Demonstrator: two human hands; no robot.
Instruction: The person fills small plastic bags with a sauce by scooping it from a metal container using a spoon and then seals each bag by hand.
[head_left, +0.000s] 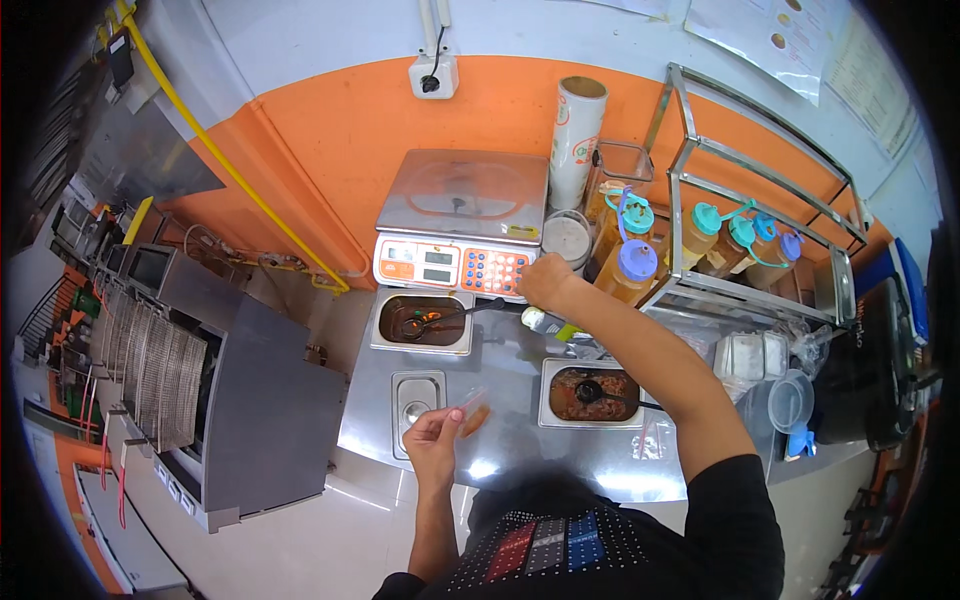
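Note:
Between its thumb and fingers my left hand (435, 442) pinches a small clear zip bag (474, 414) with brown sauce in its lower part. The bag hangs above the steel table, beside a steel lid (418, 386). At the right edge of the keypad on a digital weighing scale (457, 262) is my right hand (549, 282), its fingers curled. The underside of that hand is hidden. Behind the keypad, the scale's steel pan (465, 195) carries no load. A white-capped bottle (541, 321) lies just below my right hand.
A steel pan of dark sauce (390, 322) holds a black ladle (450, 315). Another pan of chunky sauce (592, 424) sits under my right forearm. Several squeeze bottles (628, 266) and a metal rack (679, 157) stand at right. Wire fryer baskets (161, 375) are at left.

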